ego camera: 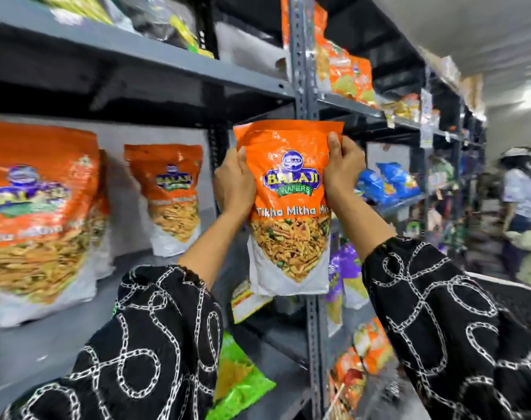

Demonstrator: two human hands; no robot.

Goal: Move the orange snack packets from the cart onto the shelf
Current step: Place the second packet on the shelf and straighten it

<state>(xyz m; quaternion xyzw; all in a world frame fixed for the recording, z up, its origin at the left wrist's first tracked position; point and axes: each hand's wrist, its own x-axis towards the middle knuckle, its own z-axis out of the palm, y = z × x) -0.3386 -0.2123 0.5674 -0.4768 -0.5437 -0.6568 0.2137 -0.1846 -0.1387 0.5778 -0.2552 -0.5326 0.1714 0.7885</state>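
An orange Balaji snack packet [288, 207] hangs upright in the air in front of the grey shelf upright. My left hand [233, 183] grips its left edge and my right hand [343, 168] grips its right edge near the top. Two more orange packets stand on the grey shelf [61, 344] to the left: a large near one [40, 213] and a farther one [167, 195] against the back wall. The cart [379, 386] with orange packets shows at the bottom right, partly hidden by my right sleeve.
A grey perforated post [303, 71] stands just behind the held packet. A green packet [240, 380] lies on the lower shelf. Blue packets [388, 183] and other snacks fill the shelves to the right. A person [521, 201] stands far down the aisle.
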